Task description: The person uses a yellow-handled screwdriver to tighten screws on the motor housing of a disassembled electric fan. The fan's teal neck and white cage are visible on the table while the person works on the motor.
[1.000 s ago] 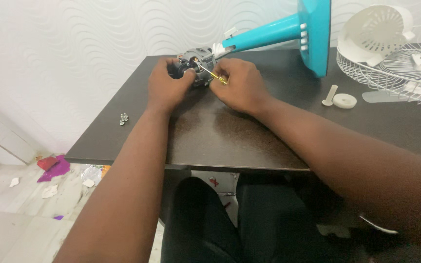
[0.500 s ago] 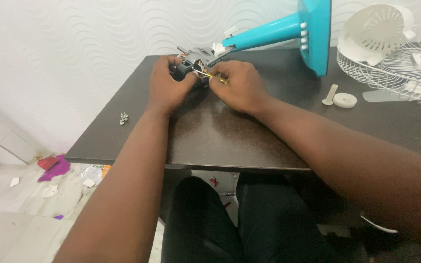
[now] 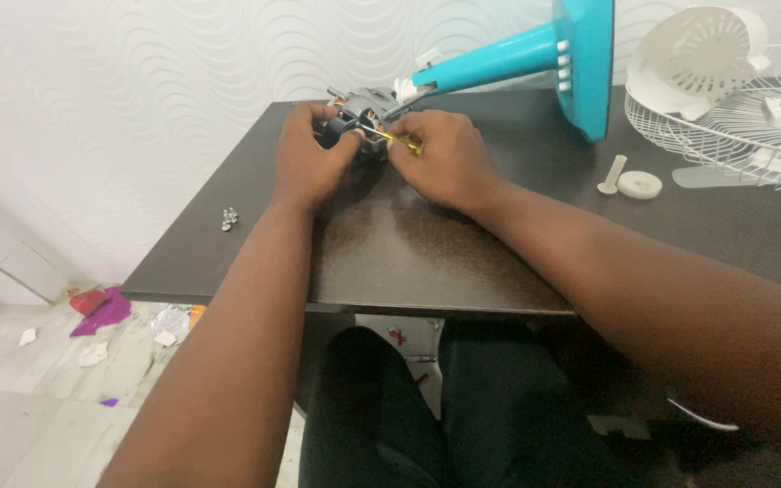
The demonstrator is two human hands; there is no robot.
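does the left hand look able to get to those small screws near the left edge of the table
Probably yes. The screws lie in the open on the dark table, with nothing between them and the left hand, though that hand is now gripping the fan motor.

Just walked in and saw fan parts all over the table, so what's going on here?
A person sits at a dark table working on a small grey metal fan motor attached to a teal plastic fan stand lying on its side. The left hand steadies the motor while the right hand holds a thin yellow-handled screwdriver against it. A few small metal screws lie near the left edge; a white wire fan grille and white plastic knob sit to the right.
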